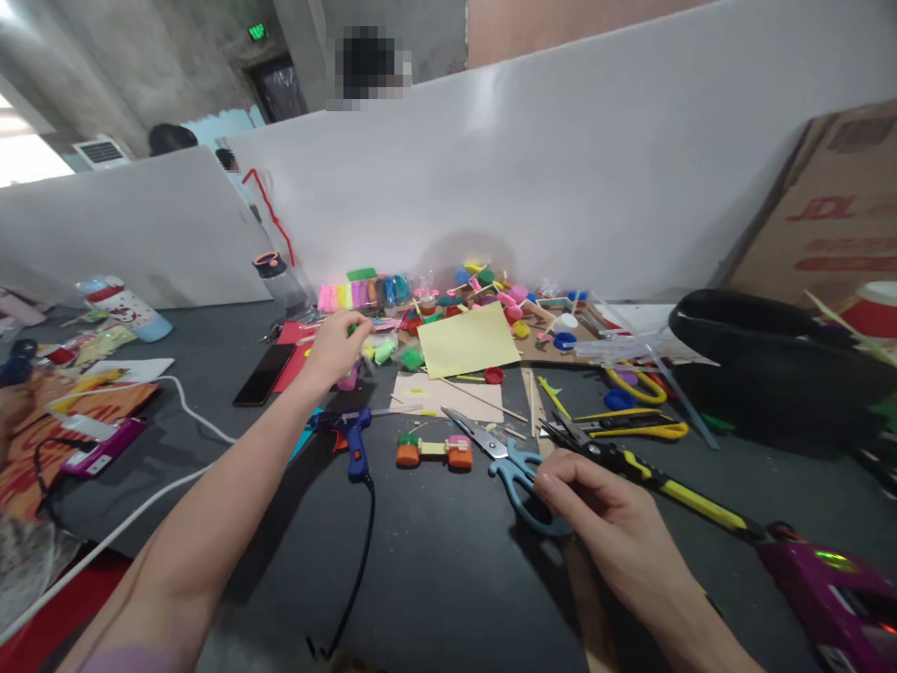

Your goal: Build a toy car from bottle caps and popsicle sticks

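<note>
My left hand (338,346) reaches over the craft supplies, its fingers pinched together. A bit of green shows at the fingertips, too small to name. My right hand (606,509) is closed, thumb against the fingers, right over the handles of the blue scissors (519,481). Whether it grips anything is hidden. In front of me lies a small piece with orange and green ends joined by a pale bar (433,449). Left of it rests a blue hot glue gun (356,444). A pale yellow sheet (468,341) covers part of the colourful pieces behind.
Yellow-black cutters (631,425) and a yellow-and-black handled tool (701,505) lie at right, beside a purple device (831,594) and a black bag (777,365). A phone (264,374), a bottle (280,285) and a white cable (150,505) are at left. A white partition (561,178) stands behind.
</note>
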Available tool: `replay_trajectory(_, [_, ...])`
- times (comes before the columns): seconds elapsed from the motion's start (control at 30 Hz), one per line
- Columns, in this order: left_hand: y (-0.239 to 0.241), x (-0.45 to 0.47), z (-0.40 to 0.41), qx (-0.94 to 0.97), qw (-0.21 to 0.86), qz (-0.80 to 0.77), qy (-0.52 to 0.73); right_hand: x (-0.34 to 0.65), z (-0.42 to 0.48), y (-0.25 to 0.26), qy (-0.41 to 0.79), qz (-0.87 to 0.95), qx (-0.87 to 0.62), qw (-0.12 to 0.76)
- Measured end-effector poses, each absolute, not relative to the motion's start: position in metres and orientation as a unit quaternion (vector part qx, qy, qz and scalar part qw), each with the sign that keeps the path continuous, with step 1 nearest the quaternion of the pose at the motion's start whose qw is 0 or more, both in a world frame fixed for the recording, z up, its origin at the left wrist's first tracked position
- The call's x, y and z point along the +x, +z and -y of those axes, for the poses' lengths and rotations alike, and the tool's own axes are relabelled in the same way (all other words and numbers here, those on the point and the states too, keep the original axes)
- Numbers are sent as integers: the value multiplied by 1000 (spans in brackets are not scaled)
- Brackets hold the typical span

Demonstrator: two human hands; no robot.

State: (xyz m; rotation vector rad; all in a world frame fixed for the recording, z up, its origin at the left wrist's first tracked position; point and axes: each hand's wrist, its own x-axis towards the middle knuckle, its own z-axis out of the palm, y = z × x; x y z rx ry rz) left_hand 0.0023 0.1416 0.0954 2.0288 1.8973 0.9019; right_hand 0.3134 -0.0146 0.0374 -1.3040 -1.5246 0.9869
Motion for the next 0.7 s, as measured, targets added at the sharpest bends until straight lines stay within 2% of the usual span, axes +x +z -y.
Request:
replay_trajectory(0.17, [79, -1, -180, 667, 118, -665, 315, 317, 12, 33, 389, 620, -535, 422])
replay_trajectory(0.37, [69, 12, -168, 686, 178, -639, 299, 315, 13, 33, 361, 658, -536, 386])
replay_trajectory(0.7, [55, 55, -132, 814, 183, -548, 61, 312, 13, 28, 329, 696, -524, 365])
